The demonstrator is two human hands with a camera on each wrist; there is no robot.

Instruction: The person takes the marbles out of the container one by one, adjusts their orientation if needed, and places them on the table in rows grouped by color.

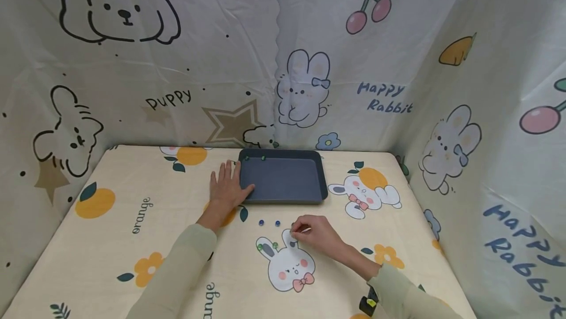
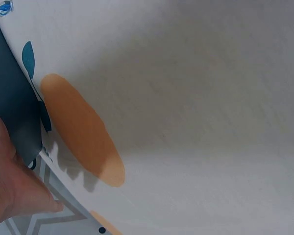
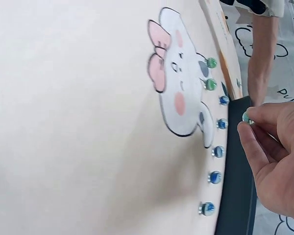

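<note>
A dark blue tray [image 1: 321,181] lies at the back middle of the table, with two small marbles [image 1: 263,158] against its far wall. My left hand [image 1: 227,186] rests flat on the cloth at the tray's left edge, the thumb touching its rim. In the left wrist view the tray [image 2: 10,98] shows just beyond the palm [image 2: 10,186]. My right hand [image 1: 295,230] pinches a small marble [image 3: 246,116] between thumb and forefinger just above the cloth, in front of the tray. Several blue marbles [image 1: 277,222] and green marbles [image 1: 274,245] lie loose beside it; in the right wrist view they form a row [image 3: 218,151].
The table wears a cream cloth printed with oranges and a white rabbit [image 1: 289,265]. Printed fabric walls close in the back and both sides. A small black and yellow object [image 1: 368,304] sits near my right sleeve.
</note>
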